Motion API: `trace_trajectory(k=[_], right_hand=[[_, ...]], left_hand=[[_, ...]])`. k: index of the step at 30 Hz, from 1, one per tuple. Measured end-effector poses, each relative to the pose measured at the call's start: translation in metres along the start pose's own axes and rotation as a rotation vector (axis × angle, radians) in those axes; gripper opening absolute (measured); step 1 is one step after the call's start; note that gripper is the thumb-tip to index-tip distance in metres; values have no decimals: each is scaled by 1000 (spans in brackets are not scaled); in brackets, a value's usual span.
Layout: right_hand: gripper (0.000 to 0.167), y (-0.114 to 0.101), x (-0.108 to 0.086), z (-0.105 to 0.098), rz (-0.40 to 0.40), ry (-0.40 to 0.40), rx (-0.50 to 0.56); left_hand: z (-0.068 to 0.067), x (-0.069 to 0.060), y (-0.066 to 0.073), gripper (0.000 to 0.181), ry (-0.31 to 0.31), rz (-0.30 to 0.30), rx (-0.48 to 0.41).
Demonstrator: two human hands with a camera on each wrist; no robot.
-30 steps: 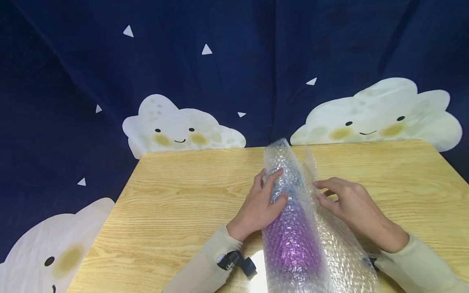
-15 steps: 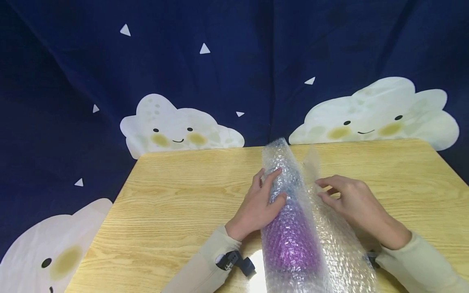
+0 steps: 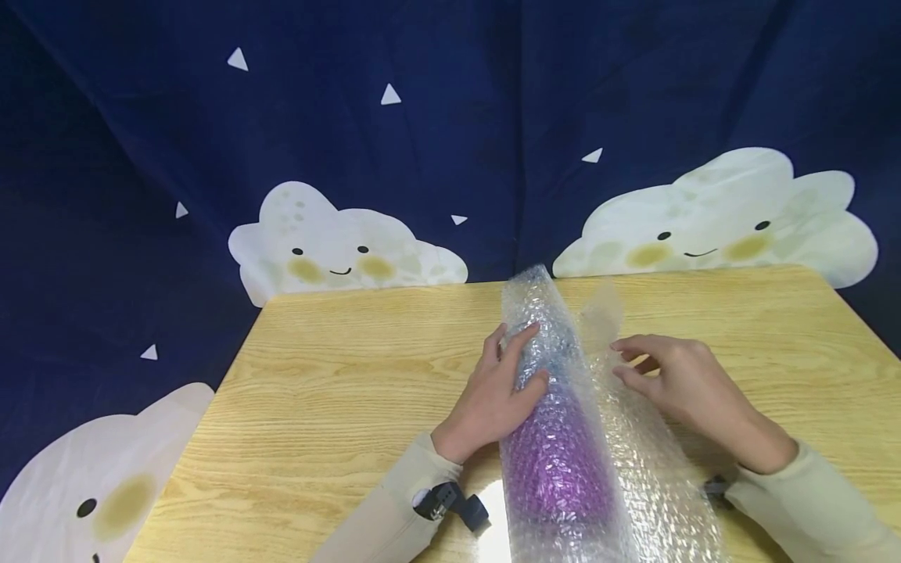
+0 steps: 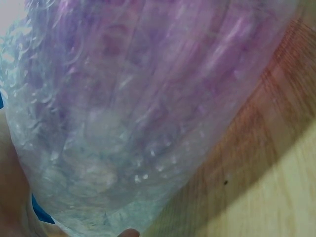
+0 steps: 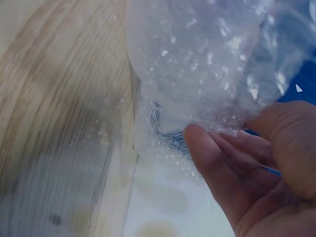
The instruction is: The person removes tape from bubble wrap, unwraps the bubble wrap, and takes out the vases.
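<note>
A long bundle in clear bubble wrap [image 3: 563,469] lies lengthwise on the table in the head view. Its contents show purple nearer the wearer and bluish farther up, but the wrap blurs what they are. My left hand [image 3: 493,399] holds the bundle around its middle, fingers on the far left side and thumb on top. In the left wrist view, the purple part [image 4: 163,64] looks streaked lengthwise under the wrap. With thumb and fingertips, my right hand [image 3: 679,383] pinches the free edge of the loose bubble wrap flap [image 3: 651,469], which stands out right of the bundle.
The wooden table [image 3: 338,391] lies beneath both hands. Behind it hangs a dark blue curtain [image 3: 394,148] printed with clouds and white triangles. A small dark device [image 3: 450,504] is strapped to the left sleeve, and another sits under the right wrist.
My right hand has shifted slightly to the right, drawing the loose flap's edge a little away from the bundle. The left hand keeps its place on the bundle.
</note>
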State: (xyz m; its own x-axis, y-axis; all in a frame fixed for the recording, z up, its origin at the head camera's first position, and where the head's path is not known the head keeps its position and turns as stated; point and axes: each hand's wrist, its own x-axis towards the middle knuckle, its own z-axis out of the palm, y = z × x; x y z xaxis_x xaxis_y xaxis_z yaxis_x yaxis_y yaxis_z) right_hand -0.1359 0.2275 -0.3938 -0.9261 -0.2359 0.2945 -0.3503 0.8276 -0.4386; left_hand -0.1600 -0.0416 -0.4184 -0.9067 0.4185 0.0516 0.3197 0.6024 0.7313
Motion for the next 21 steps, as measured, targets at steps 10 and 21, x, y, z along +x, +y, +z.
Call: trace_trajectory(k=[10,21], right_hand=[[30,3,2,-3,31,-34,-10],[31,10,2,-4,46,-71,-29]], left_hand=[[0,0,1,67,-5,-3,-4],[0,0,1,67,-3,-12,4]])
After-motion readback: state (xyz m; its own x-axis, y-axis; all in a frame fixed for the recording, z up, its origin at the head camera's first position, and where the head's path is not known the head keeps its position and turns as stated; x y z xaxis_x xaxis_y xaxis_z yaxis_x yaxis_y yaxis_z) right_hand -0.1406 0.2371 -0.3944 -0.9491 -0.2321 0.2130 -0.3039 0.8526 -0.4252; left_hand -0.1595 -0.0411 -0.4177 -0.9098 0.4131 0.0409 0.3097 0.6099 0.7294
